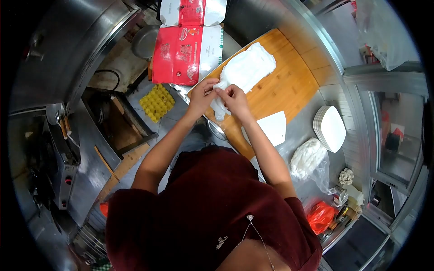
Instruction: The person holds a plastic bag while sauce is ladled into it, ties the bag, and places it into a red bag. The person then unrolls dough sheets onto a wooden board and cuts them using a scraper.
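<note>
On the wooden board (289,63) lies a flat white slab (249,67) that looks soft, like dough or cloth. At its near left corner my left hand (202,95) and my right hand (234,99) meet, fingers pinched on a thin white piece (219,108), which hangs down between them past the board's edge. Whether that piece is joined to the slab cannot be made out. Beside my right forearm a white flat sheet or scraper (272,128) rests on the board.
A red and white carton (177,56) stands beyond my left hand, with a yellow egg tray (157,103) below it. To the right are stacked white plates (332,128), a bagged white mass (308,158) and a red bag (321,217).
</note>
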The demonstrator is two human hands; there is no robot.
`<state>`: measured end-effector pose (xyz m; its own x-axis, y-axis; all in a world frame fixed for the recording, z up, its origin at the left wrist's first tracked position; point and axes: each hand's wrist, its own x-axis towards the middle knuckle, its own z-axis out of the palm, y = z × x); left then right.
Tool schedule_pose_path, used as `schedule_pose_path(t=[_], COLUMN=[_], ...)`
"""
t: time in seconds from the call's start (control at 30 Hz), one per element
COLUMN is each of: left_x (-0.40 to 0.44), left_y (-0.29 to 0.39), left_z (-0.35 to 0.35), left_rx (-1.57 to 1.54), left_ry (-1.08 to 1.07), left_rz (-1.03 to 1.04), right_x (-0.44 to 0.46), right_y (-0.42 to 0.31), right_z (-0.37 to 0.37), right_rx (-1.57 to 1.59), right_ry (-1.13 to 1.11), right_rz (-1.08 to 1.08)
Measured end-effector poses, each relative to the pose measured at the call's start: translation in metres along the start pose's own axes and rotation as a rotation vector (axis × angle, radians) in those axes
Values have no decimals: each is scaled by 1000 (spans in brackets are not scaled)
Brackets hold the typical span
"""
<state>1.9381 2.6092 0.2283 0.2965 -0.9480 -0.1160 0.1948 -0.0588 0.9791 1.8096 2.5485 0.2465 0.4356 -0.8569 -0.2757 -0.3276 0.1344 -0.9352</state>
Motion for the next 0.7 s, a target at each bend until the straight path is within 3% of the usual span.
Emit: schedule_pose_path(t=[0.17,0.27,0.47,0.7], left_x=[-1,-2,-3,-4], left_y=[0,5,2,-3], left_z=[2,6,9,8], left_rx=[18,16,41,-5], left_ry=[-18,-26,-24,17], left_rz=[-14,-2,-23,-20], right_x=[0,-7,-6,-14], right_y=[5,-12,5,-7], right_z=[-1,-4,-16,-13], right_rx=[8,-167,136,134], right_ry=[97,63,-3,24], right_rz=[21,-33,141,98])
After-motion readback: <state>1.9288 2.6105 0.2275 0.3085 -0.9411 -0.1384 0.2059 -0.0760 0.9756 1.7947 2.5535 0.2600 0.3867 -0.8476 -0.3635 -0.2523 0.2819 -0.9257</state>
